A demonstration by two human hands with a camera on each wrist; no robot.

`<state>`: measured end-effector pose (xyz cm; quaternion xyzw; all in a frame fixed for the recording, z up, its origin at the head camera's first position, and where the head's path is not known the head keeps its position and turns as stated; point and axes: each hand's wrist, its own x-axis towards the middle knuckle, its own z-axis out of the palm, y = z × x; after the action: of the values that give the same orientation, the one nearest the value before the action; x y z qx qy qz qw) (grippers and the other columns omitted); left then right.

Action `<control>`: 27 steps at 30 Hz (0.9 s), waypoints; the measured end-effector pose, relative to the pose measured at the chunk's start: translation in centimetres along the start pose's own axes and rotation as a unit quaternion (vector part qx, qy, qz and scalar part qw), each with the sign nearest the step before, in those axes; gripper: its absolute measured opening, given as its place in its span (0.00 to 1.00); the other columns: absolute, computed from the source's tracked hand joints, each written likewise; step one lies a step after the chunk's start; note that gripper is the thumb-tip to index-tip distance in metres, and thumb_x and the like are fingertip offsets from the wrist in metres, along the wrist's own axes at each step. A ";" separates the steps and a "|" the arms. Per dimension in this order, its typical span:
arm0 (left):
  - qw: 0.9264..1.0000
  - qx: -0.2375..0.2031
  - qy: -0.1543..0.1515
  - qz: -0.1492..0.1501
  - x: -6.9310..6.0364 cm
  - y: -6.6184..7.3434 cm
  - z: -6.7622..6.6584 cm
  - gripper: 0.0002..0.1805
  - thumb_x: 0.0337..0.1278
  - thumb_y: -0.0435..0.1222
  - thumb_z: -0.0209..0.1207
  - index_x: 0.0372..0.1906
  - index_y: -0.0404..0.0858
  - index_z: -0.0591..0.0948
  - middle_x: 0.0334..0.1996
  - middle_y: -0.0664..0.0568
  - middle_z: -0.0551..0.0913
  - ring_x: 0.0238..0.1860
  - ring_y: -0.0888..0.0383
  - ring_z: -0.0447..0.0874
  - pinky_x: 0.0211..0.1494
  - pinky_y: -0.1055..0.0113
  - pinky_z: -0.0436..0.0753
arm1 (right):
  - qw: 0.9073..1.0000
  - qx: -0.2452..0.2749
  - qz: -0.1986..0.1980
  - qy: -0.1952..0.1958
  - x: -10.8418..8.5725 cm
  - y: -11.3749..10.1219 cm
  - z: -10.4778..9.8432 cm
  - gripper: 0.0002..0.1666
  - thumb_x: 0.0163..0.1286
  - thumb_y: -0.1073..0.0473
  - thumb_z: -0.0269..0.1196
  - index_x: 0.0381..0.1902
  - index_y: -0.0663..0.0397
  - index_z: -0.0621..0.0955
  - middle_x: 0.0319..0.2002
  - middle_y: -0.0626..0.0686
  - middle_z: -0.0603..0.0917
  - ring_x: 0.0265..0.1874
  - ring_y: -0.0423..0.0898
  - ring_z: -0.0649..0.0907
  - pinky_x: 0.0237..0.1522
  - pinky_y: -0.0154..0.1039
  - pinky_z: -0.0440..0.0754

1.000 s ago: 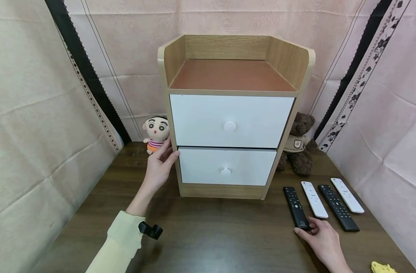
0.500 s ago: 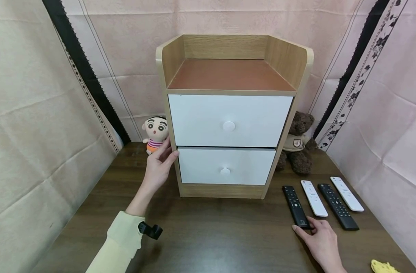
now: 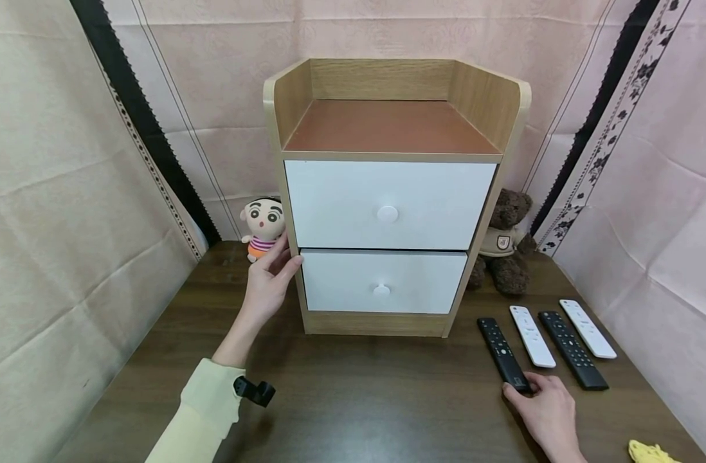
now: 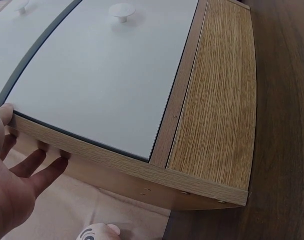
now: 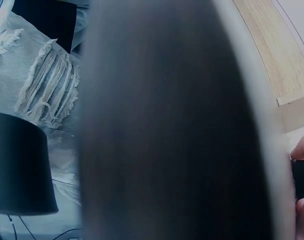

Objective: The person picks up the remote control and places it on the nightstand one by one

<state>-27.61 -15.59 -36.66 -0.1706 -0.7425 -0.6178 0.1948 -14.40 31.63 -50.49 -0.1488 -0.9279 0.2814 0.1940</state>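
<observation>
Your left hand [image 3: 269, 280] is spread, fingers against the side of the cabinet [image 3: 341, 199] and thumb at its front edge; your right hand [image 3: 542, 409] pinches the near end of the black remote [image 3: 502, 352] between thumb and fingers — it stretches ahead of that hand, beside a white remote [image 3: 532, 336]. Since half a second ago, the pinched end has shifted slightly toward the white remote — your left hand has stayed put.

No words or numbers are legible. The bear's [image 3: 510, 273] shirt [image 3: 490, 245] bears a shield emblem [image 3: 503, 242] — a strip [image 4: 180, 87] on the cabinet [image 3: 376, 323] has a tiny, unclear mark [image 4: 175, 117] — and key markings on the leftmost black remote [image 3: 503, 355] are too small to read.
</observation>
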 end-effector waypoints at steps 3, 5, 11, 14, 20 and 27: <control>1.000 0.002 0.000 0.000 0.0 0.0 0.0 0.33 0.71 0.35 0.64 0.77 0.45 0.69 0.67 0.43 0.76 0.64 0.48 0.77 0.58 0.72 0.80 | 1.000 0.009 0.007 0.014 -0.2 0.1 -0.1 0.28 0.52 0.59 0.75 0.45 0.77 0.84 0.34 0.63 0.82 0.36 0.60 0.80 0.42 0.55 0.70; 1.000 0.001 0.000 0.000 0.0 0.0 0.1 0.33 0.71 0.35 0.64 0.77 0.45 0.69 0.67 0.42 0.76 0.64 0.48 0.77 0.58 0.73 0.80 | 1.000 0.011 0.010 0.018 -0.3 0.2 -0.1 0.27 0.52 0.59 0.74 0.46 0.75 0.84 0.33 0.62 0.83 0.34 0.58 0.80 0.42 0.54 0.70; 1.000 0.000 0.000 -0.004 -0.1 0.0 0.1 0.33 0.71 0.35 0.63 0.77 0.44 0.69 0.67 0.41 0.75 0.65 0.48 0.76 0.58 0.74 0.80 | 1.000 0.004 0.022 -0.003 -0.1 0.2 -0.7 0.28 0.57 0.57 0.73 0.50 0.73 0.84 0.26 0.53 0.85 0.27 0.51 0.81 0.43 0.54 0.69; 1.000 0.000 0.001 -0.007 -0.1 0.0 0.0 0.33 0.71 0.35 0.63 0.77 0.44 0.69 0.67 0.41 0.76 0.65 0.48 0.77 0.58 0.74 0.80 | 0.999 -0.001 0.028 -0.021 0.1 0.1 -1.2 0.30 0.58 0.55 0.73 0.52 0.74 0.84 0.23 0.52 0.86 0.26 0.50 0.82 0.44 0.54 0.69; 1.000 0.006 0.000 -0.004 0.0 0.1 0.0 0.33 0.71 0.36 0.64 0.77 0.44 0.69 0.67 0.41 0.76 0.65 0.48 0.77 0.60 0.71 0.80 | 0.999 -0.006 0.037 -0.033 0.4 0.1 -1.9 0.31 0.59 0.52 0.74 0.52 0.73 0.84 0.24 0.54 0.88 0.28 0.52 0.84 0.43 0.55 0.72; 1.000 0.007 -0.002 -0.008 0.0 0.0 -0.1 0.33 0.71 0.36 0.63 0.77 0.44 0.68 0.67 0.41 0.76 0.65 0.48 0.77 0.59 0.72 0.80 | 0.999 0.003 0.045 -0.025 0.5 0.4 -2.3 0.31 0.59 0.52 0.75 0.52 0.73 0.84 0.24 0.52 0.88 0.27 0.49 0.84 0.40 0.50 0.74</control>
<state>-27.61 -15.67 -36.58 -0.1645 -0.7484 -0.6138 0.1900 -13.75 33.27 -48.80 -0.1825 -0.9239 0.2963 0.1588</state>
